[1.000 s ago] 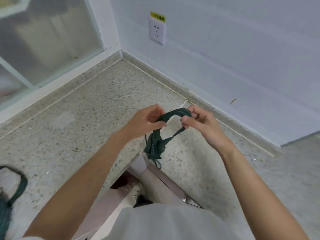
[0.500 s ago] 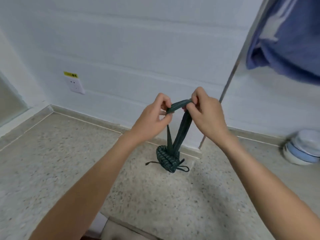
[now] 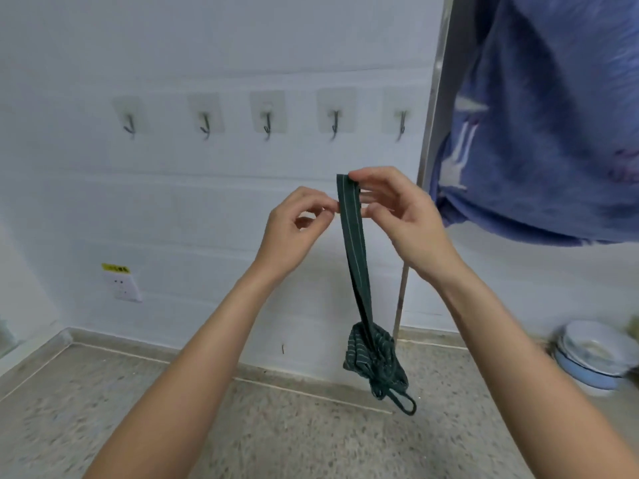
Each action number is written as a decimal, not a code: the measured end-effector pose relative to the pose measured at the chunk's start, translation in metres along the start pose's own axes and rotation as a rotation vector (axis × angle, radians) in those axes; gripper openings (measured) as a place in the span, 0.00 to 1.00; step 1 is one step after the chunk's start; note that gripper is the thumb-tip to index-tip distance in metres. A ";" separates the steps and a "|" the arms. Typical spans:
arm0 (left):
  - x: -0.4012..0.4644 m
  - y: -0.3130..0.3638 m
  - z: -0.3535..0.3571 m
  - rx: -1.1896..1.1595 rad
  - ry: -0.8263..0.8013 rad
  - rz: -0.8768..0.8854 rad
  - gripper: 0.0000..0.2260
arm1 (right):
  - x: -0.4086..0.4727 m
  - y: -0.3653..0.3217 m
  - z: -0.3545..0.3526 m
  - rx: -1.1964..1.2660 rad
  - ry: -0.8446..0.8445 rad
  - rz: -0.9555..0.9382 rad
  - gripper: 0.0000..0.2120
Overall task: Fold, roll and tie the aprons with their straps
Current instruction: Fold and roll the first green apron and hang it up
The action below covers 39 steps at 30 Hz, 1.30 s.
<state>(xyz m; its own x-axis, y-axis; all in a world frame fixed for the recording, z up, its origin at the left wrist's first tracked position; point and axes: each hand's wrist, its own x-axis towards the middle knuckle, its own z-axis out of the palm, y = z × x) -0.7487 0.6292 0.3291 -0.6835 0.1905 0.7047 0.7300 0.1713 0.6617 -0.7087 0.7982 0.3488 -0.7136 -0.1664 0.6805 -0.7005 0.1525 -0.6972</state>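
Both bare arms are raised in front of the white tiled wall (image 3: 207, 209). The right hand (image 3: 404, 216) pinches the top of a dark green strap with a thin pale stripe (image 3: 352, 236) between thumb and forefinger, its other fingers loosely curled behind the band. The left hand (image 3: 297, 226) is just beside the strap, its thumb and forefinger tips meeting at the strap's left edge in a light pinch, the remaining fingers curled underneath.

From that strap hangs the rolled dark green apron with pale stripes (image 3: 373, 354), a tight bundle in mid-air, below the right hand and well above the speckled stone floor (image 3: 242, 426). A thin green tie loop (image 3: 403, 402) dangles from the bundle's underside.

On the wall above the hands runs a row of five clear adhesive metal hooks (image 3: 268, 115). A white socket with a yellow label (image 3: 122, 285) sits low to the left. A blue cloth (image 3: 539, 133) hangs at the upper right beside a metal pole (image 3: 432, 108), and stacked pale blue and white bowls (image 3: 594, 354) rest on the floor at the right.
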 end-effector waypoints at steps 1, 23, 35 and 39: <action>0.004 0.003 -0.003 -0.085 -0.040 -0.071 0.08 | 0.007 0.001 0.004 -0.140 0.047 -0.046 0.21; 0.102 -0.053 -0.018 0.078 0.064 -0.107 0.02 | 0.121 0.040 0.048 -1.077 0.455 -0.185 0.12; 0.037 -0.096 -0.011 0.109 -0.099 -0.189 0.08 | 0.017 0.110 0.066 -0.556 0.536 0.158 0.20; -0.010 -0.116 -0.002 0.059 -0.177 -0.306 0.05 | -0.029 0.140 0.074 -0.503 0.329 0.379 0.04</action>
<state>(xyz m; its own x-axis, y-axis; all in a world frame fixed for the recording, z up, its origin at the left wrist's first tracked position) -0.8263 0.6058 0.2453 -0.8629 0.2852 0.4172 0.4939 0.3011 0.8158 -0.7853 0.7523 0.2143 -0.8203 0.2780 0.4998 -0.2675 0.5859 -0.7650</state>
